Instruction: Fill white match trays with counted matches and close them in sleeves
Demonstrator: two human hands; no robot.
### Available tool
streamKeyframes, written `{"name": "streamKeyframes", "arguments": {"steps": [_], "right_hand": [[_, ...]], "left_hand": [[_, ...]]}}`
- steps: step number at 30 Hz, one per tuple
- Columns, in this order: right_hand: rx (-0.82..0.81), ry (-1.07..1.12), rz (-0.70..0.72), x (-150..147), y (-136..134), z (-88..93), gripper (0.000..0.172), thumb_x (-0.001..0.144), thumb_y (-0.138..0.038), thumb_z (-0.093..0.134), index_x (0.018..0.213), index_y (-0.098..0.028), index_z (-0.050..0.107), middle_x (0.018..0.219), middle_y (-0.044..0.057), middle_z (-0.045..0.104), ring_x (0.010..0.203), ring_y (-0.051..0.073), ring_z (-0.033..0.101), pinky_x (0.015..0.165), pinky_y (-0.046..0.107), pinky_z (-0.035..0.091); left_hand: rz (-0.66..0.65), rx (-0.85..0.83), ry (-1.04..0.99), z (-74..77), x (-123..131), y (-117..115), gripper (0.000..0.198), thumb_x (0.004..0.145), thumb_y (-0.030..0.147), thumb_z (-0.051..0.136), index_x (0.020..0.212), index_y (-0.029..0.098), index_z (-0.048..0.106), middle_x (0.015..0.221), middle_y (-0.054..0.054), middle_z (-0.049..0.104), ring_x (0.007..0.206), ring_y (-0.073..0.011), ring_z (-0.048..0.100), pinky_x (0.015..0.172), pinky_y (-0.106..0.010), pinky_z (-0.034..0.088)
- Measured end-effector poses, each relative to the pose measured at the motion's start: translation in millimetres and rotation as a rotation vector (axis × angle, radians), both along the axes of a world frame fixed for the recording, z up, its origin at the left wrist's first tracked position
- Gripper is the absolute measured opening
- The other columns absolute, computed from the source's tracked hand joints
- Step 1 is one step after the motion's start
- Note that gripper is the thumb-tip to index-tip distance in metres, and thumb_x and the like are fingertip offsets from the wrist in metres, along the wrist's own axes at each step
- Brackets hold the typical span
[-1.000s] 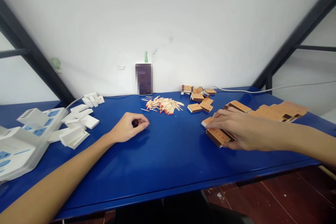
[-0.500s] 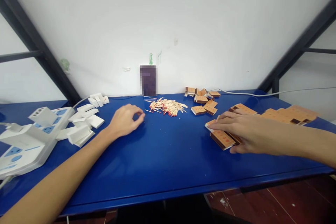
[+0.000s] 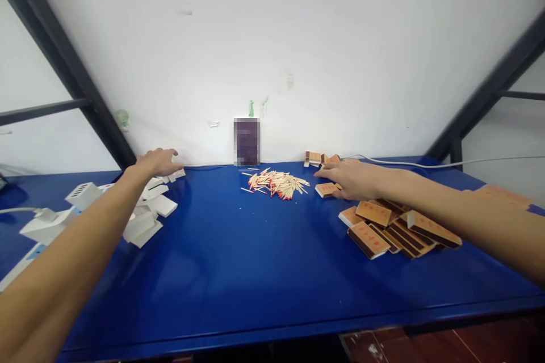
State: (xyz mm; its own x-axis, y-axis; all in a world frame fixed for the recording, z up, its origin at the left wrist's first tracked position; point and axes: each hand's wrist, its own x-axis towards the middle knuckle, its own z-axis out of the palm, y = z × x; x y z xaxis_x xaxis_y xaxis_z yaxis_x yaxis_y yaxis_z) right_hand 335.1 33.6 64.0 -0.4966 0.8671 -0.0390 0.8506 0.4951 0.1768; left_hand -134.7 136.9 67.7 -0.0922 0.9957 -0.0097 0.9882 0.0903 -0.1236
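Note:
My left hand reaches over the far end of a heap of white matchbox trays, thumb and forefinger apart, with nothing seen between them. On the other side, my right hand is open above a few orange matchbox sleeves, its fingers stretched out and partly covering them. Whether its fingertips touch a sleeve I cannot tell. Between the hands lies a loose pile of red-tipped matches. Nearer to me, under my right forearm, several matchboxes lie stacked with their dark striking strips showing.
A white power strip with plugged-in chargers is at the left, partly behind my forearm. A dark pixelated panel stands at the wall. A white cable runs along the back right of the blue table.
My left hand has moved away and left from beside the matches to the white trays. My right hand has left the near matchboxes and moved to the sleeves farther back. The view has shifted slightly.

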Motion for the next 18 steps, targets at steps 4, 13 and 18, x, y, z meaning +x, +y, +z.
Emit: {"name": "streamKeyframes", "arguments": {"steps": [4, 13, 18], "right_hand": [[-0.102, -0.138, -0.044, -13, 6, -4.9, 0.056, 0.079, -0.017, 0.058, 0.135, -0.016, 0.057, 0.122, 0.018, 0.066, 0.105, 0.033, 0.066, 0.081, 0.044, 0.052], [-0.079, -0.193, -0.031, -18, 11, -8.8, 0.05, 0.072, -0.007, 0.058, 0.12, -0.019, 0.065, 0.112, 0.015, 0.069, 0.094, 0.029, 0.068, 0.071, 0.038, 0.052], [-0.01, -0.116, -0.034, -10, 21, -24.3, 0.037, 0.071, -0.009, 0.061, 0.106, -0.018, 0.07, 0.098, 0.015, 0.072, 0.086, 0.03, 0.07, 0.071, 0.04, 0.05]], "left_hand": [[-0.076, -0.039, -0.011, -8.5, -10, 15, 0.073, 0.074, 0.057, 0.055, 0.132, 0.014, 0.058, 0.132, -0.018, 0.061, 0.118, -0.0359, 0.058, 0.094, -0.04, 0.046], [-0.203, -0.041, -0.029, -7.3, -13, 4, 0.065, 0.078, 0.056, 0.042, 0.121, 0.014, 0.066, 0.12, -0.017, 0.068, 0.111, -0.0334, 0.062, 0.09, -0.038, 0.048], [-0.332, -0.054, -0.078, -2.0, -7, -16, 0.058, 0.078, 0.043, 0.04, 0.121, 0.014, 0.066, 0.12, -0.015, 0.067, 0.11, -0.03, 0.062, 0.093, -0.037, 0.048]]}}
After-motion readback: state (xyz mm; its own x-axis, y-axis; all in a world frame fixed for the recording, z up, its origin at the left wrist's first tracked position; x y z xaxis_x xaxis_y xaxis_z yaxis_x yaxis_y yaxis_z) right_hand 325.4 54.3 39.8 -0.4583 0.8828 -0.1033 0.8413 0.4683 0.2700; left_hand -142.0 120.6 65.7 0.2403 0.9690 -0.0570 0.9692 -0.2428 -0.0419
